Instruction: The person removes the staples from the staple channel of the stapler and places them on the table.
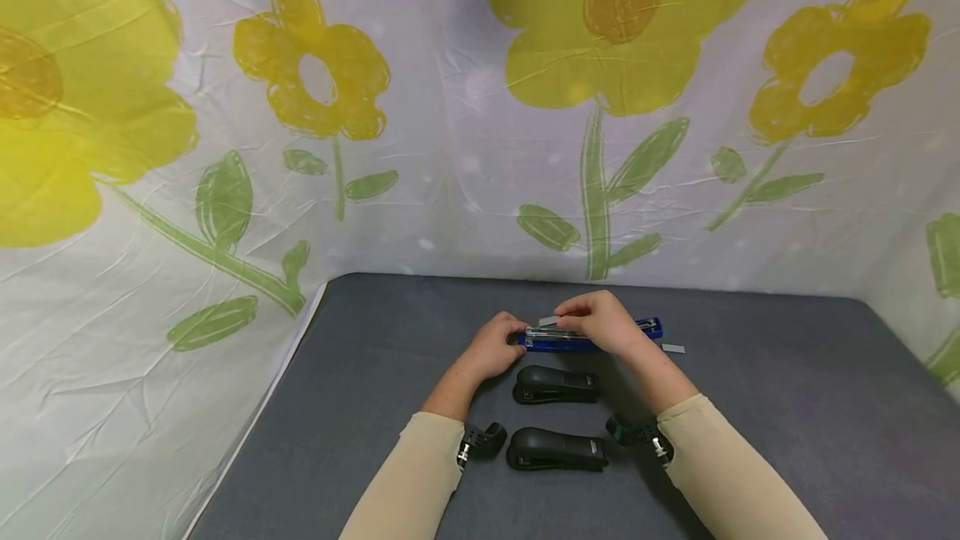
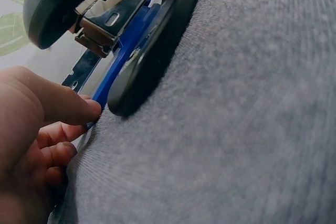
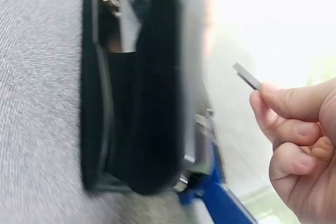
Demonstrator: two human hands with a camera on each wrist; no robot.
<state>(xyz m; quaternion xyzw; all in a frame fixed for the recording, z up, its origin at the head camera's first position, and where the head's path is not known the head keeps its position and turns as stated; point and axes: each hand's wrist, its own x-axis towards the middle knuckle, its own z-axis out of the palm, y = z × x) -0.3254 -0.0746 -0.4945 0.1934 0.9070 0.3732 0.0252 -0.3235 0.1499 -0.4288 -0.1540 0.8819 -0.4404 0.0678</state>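
A blue stapler (image 1: 558, 345) lies opened out lengthwise on the table, its metal magazine exposed. My left hand (image 1: 495, 347) grips its left end, with the thumb and fingers around the blue base (image 2: 109, 80) in the left wrist view. Between thumb and index finger, my right hand (image 1: 606, 325) pinches a short strip of staples (image 3: 247, 76). In the head view that strip is held just above the stapler's magazine, and the right hand covers part of the stapler's middle. A second staple strip (image 1: 673, 348) lies by the stapler's right end.
Two black staplers (image 1: 555, 386) (image 1: 557, 450) lie in a column nearer to me, between my forearms. The dark grey tabletop (image 1: 750, 407) runs back to a cloth backdrop (image 1: 450, 190) printed with yellow flowers.
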